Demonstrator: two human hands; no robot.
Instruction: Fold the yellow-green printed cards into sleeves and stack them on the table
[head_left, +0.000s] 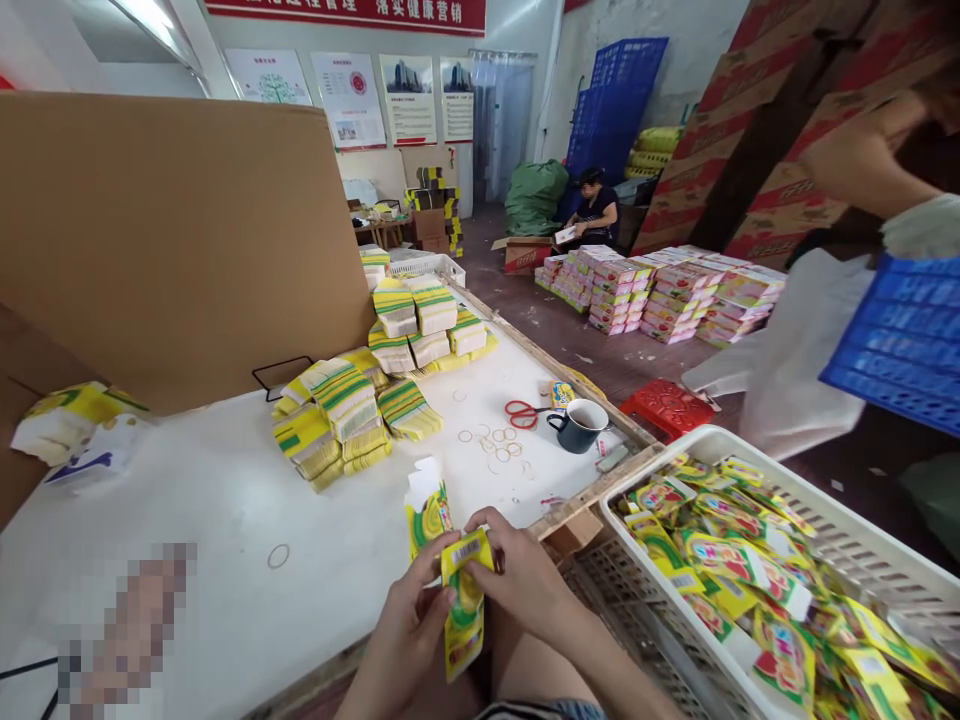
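My left hand (409, 625) and my right hand (517, 570) meet at the table's near edge, both closed on a yellow sachet (465, 620) that hangs down between them. Behind the sachet my left fingers also pinch a small yellow-green carton (426, 510) with its white flap open at the top. To the right stands a white plastic crate (847, 520) filled with several more sachets (750, 590). Bundles of flat yellow-green cartons (341, 415) lie on the white table (225, 540) beyond my hands.
A dark mug (579, 425), red scissors (521, 413) and loose rubber bands (495, 440) lie on the table's right side. A big cardboard sheet (172, 230) stands behind. Another person at right holds a blue crate (900, 345). A seated person (596, 210) works beside stacked boxes (660, 290).
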